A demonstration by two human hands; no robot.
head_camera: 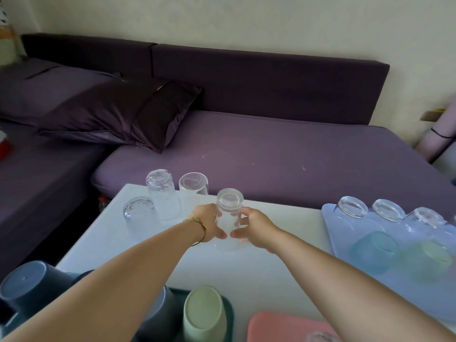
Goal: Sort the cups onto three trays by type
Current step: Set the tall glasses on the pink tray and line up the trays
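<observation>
An inverted glass (229, 208), axis vertical, is clasped over the table (148, 245) by curled fingers: left hand (209, 224) at nine o'clock, right hand (257, 229) at three. The blue tray (335, 225), at three o'clock, is nearer the latter.

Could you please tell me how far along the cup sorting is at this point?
Partway. Done: the lavender tray carries upturned clear glasses and tinted cups; the dark tray holds opaque cups; the pink tray shows one glass at the frame's edge. In hand: the left hand and right hand grip a clear glass mid-table. Left: three upturned glasses loose on the table, far left.
</observation>
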